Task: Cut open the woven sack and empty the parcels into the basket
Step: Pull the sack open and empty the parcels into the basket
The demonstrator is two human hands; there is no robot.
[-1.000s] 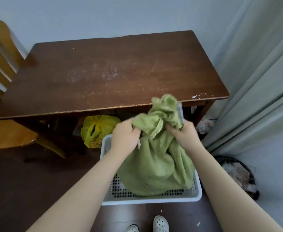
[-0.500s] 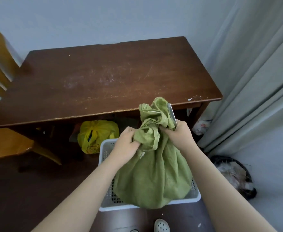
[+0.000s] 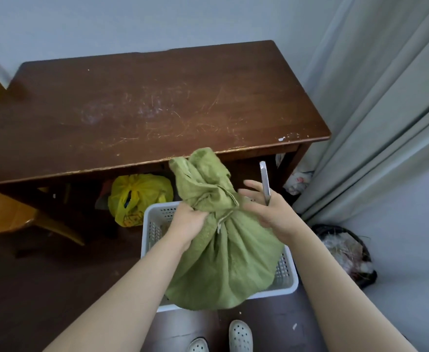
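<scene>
Left hand [image 3: 189,221] clamps the sack [image 3: 223,260] neck; right hand [image 3: 266,212], fingers spread, keeps a knife [image 3: 265,182] upright

The woven sack [image 3: 221,250] sits in the basket [image 3: 288,280], bulging over its near rim, its tied neck rising toward the table's [image 3: 144,102] near edge. The basket stands on the floor before the table, below its near right part. The left hand [image 3: 189,222] grips the sack's neck from the left; the right hand [image 3: 266,209] is just right of the neck, holding a blade [image 3: 265,182] upright. A tied plastic bag [image 3: 138,196] lies under the table, left of and behind the basket. A chair [image 3: 2,214] stands at the table's left end. Curtains [image 3: 385,110] hang right of the table. Two shoes [image 3: 240,335] are nearest, before the basket.
</scene>
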